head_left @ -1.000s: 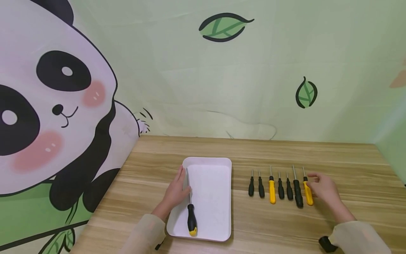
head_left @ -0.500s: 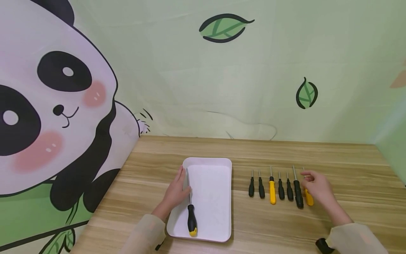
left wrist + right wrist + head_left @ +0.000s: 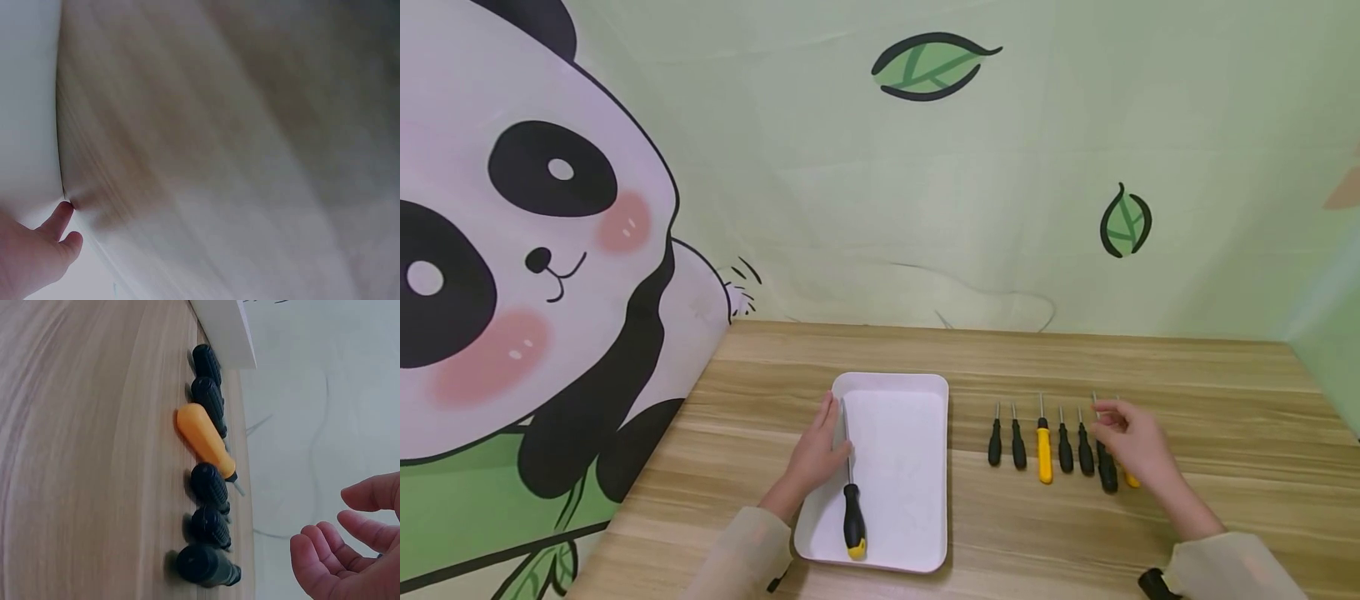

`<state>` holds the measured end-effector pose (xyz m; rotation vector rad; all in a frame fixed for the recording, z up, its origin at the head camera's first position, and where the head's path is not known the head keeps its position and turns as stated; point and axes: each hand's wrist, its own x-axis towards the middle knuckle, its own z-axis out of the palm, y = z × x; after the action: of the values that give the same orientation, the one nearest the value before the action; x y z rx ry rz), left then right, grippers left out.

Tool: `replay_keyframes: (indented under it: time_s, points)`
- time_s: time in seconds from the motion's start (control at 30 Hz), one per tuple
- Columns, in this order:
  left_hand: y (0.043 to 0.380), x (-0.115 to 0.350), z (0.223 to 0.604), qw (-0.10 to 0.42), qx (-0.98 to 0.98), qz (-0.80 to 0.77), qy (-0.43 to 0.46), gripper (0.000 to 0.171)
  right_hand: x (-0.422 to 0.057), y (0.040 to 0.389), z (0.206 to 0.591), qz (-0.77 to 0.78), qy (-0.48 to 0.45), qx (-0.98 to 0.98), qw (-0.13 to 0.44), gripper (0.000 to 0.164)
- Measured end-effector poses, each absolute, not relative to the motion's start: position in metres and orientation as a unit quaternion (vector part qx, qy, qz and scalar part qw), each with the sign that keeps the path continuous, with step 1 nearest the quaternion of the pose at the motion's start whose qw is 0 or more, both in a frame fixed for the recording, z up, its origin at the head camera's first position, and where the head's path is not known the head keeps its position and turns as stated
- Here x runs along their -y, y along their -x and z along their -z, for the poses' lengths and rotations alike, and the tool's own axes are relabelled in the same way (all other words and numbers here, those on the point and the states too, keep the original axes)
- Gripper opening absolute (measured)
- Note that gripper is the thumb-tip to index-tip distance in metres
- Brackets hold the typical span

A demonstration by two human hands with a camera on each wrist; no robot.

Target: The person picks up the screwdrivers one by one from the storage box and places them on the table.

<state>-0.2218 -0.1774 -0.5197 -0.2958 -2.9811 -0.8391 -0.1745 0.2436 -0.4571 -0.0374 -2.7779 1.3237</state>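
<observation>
A white rectangular tray point(image 3: 902, 475) lies on the table, holding a long screwdriver point(image 3: 853, 517) with a black handle and yellow end. My left hand point(image 3: 812, 450) holds the tray's left wall, thumb over the rim and fingers along the outside. To the tray's right, several screwdrivers lie in a row, shafts pointing away. Above the row's right end hovers my right hand point(image 3: 1135, 437), fingers loosely bent, holding nothing. It partly covers the large black screwdriver point(image 3: 1107, 473) and the rightmost yellow screwdriver point(image 3: 1132, 480). In the right wrist view, another yellow screwdriver point(image 3: 203, 437) lies among black ones.
The wooden table point(image 3: 1015, 533) meets a pale green wall cloth point(image 3: 820, 167) printed with a panda point(image 3: 550, 250) and leaves. Small black screwdrivers point(image 3: 995, 442) lie closest to the tray.
My right hand has moved left from beside the rightmost yellow screwdriver to over the large black one. The left hand, tray and screwdrivers look unchanged.
</observation>
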Motion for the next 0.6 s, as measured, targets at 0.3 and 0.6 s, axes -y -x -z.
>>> replay_keyframes:
  time_s: [0.3, 0.6]
  points:
    - [0.222, 0.177, 0.52, 0.014, 0.958, 0.272, 0.095, 0.072, -0.231, 0.171, 0.455, -0.444, -0.015, 0.895, 0.044, 0.033]
    - [0.222, 0.178, 0.52, 0.019, 0.957, 0.271, 0.099, 0.072, -0.214, 0.166, 0.458, -0.429, -0.037, 0.902, 0.039, 0.032]
